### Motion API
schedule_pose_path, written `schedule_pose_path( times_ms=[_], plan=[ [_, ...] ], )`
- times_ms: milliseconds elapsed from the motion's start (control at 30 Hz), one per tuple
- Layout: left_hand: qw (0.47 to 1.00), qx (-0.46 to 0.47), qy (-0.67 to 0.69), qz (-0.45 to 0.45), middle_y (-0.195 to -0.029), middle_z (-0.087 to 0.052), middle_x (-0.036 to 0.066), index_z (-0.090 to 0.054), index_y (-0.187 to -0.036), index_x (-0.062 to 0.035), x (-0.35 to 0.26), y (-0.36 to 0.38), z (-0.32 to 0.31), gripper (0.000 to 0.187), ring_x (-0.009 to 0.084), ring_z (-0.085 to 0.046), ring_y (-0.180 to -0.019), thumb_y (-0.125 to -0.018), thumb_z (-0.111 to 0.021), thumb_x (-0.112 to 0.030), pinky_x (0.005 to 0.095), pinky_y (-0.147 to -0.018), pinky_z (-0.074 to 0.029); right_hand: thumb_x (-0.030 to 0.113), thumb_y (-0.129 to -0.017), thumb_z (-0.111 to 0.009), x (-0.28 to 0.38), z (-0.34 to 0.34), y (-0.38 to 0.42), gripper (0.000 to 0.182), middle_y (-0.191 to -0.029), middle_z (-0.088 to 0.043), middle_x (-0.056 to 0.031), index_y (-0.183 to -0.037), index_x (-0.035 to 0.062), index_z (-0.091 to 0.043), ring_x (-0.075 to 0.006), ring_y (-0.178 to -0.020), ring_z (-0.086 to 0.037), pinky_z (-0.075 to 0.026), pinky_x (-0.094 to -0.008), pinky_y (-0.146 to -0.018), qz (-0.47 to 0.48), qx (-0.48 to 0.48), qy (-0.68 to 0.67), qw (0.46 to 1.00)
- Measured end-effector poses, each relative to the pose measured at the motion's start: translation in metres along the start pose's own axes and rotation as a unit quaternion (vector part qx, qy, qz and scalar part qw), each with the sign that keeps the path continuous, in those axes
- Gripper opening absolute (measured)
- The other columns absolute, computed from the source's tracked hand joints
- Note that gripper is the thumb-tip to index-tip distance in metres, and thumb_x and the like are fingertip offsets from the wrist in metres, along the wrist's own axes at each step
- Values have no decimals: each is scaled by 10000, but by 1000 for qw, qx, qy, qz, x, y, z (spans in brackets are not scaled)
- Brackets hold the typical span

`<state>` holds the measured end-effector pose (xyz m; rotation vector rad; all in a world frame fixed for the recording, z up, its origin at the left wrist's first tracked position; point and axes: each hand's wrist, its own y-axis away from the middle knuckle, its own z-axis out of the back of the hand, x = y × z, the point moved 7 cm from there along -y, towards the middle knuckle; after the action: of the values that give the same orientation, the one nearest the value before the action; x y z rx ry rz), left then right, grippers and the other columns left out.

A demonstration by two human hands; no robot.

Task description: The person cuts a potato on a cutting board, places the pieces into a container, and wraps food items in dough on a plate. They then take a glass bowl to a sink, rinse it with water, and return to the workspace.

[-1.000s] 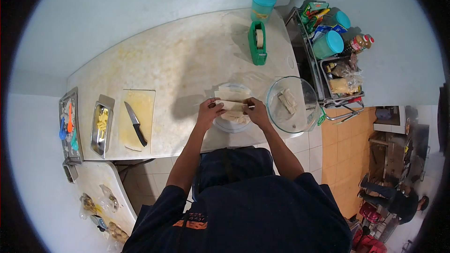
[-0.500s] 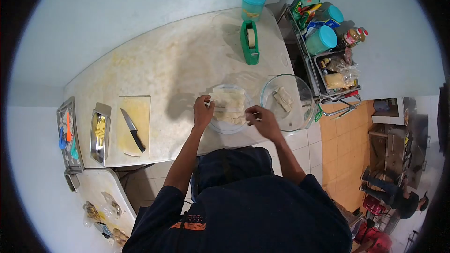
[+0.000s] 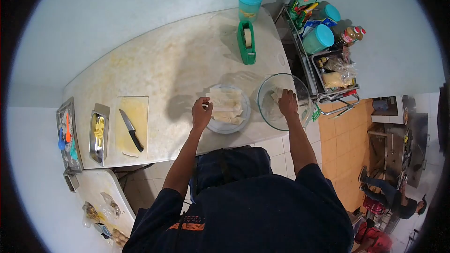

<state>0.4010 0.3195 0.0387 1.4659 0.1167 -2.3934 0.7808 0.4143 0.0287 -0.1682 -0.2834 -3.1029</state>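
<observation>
Beside the left edge of a round plate [image 3: 224, 129], my left hand [image 3: 202, 113] has its fingers pinched together. What lies between them is hard to make out, though the end of a pale strip lies close by. Flat, whitish wrapper-like strips [image 3: 226, 105] rest on the plate in a loose stack. My right hand [image 3: 288, 103] reaches into a clear glass bowl [image 3: 264, 117] on the right, with its fingers bent down onto a pale folded piece [image 3: 273, 101]. The hand covers part of that piece.
A green tape dispenser [image 3: 246, 43] and a teal-lidded container [image 3: 249, 3] stand at the back. To the left are a knife [image 3: 131, 131] on a yellowish board [image 3: 121, 136], a metal pan of yellow pieces [image 3: 98, 152] and a spoon tray [image 3: 74, 112]. A loaded rack [image 3: 303, 56] adjoins the table.
My right hand has moved right, from the plate's edge into the glass bowl, over the pale piece there. My left hand has stayed nearly in place. The view has shifted slightly.
</observation>
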Motion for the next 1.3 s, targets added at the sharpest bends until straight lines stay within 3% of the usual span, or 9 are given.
schedule_pose_path(
  times_ms=[167, 367, 467, 667, 867, 967, 1067, 1167, 1300],
  plan=[
    [1000, -1, 1, 15, -949, -672, 119, -639, -1070, -12, 3, 1, 5, 249, 198, -649, -816, -844, -675, -111, 333, -729, -530, 153, -874, -583, 2, 4, -1, 318, -1136, -569, -196, -1137, -19, -531, -374, -1087, -554, -500, -486, -881, -41, 10, 31, 999],
    [1000, 2, 7, 10, -949, -684, 108, -640, -1081, -21, 4, 0, 4, 262, 190, -650, -824, -850, -677, -140, 333, -752, -526, 230, -811, -689, 2, 2, 4, 395, -1150, -585, -194, -1118, 16, -560, -399, -1100, -560, -480, -532, -856, -26, -10, 32, 999],
    [1000, 9, 3, 14, -948, -683, 104, -645, -1072, -22, -1, -1, 2, 254, 186, -649, -822, -851, -678, -142, 327, -752, -525, 241, -797, -698, -6, -2, -1, 399, -1068, -636, -207, -1095, 1, -583, -382, -1025, -614, -500, -493, -846, -37, 41, -104, 993],
    [999, 25, 18, 15, -915, -683, 94, -652, -1059, -30, -3, -2, -8, 231, 175, -647, -805, -859, -673, -142, 314, -734, -529, 218, -757, -726, -37, 0, -7, 397, -953, -689, -234, -1050, -30, -623, -395, -893, -669, -533, -430, -805, -23, -40, -206, 977],
    [997, 57, 46, 23, -914, -677, 103, -645, -1058, -17, -6, -2, -25, 233, 177, -664, -797, -860, -672, -137, 301, -680, -538, 210, -779, -736, -47, 7, -1, 452, -973, -690, -181, -1136, -39, -614, -280, -871, -685, -545, -387, -735, -49, 19, -268, 962],
    [986, 112, 104, 65, -927, -675, 107, -637, -1068, -8, -16, 2, -35, 250, 176, -675, -790, -866, -676, -150, 291, -662, -540, 222, -820, -735, -46, -5, 16, 467, -978, -660, -106, -1189, -26, -591, -214, -845, -663, -554, -364, -707, -169, 110, -542, 816],
    [963, 177, 177, 96, -932, -669, 103, -628, -1088, -7, -39, 9, -45, 254, 169, -681, -764, -891, -658, -164, 286, -635, -544, 213, -856, -708, -39, 6, 29, 446, -974, -643, -92, -1209, -27, -577, -190, -818, -634, -551, -355, -669, -205, 80, -664, 714],
    [928, 260, 249, 100, -952, -663, 109, -608, -1120, -7, -68, 14, -55, 274, 174, -684, -781, -927, -636, -200, 290, -640, -551, 177, -886, -680, -35, 12, 29, 420, -1008, -627, -91, -1234, -18, -548, -173, -840, -625, -554, -324, -701, -166, 100, -755, 626],
    [849, 350, 370, 139, -1020, -649, 154, -550, -1191, 19, -117, 22, -70, 395, 216, -684, -855, -970, -599, -304, 314, -715, -569, 146, -917, -640, -9, 77, 38, 327, -986, -626, -80, -1196, -7, -564, -168, -843, -619, -560, -327, -730, -134, 93, -762, 627]
  ],
)
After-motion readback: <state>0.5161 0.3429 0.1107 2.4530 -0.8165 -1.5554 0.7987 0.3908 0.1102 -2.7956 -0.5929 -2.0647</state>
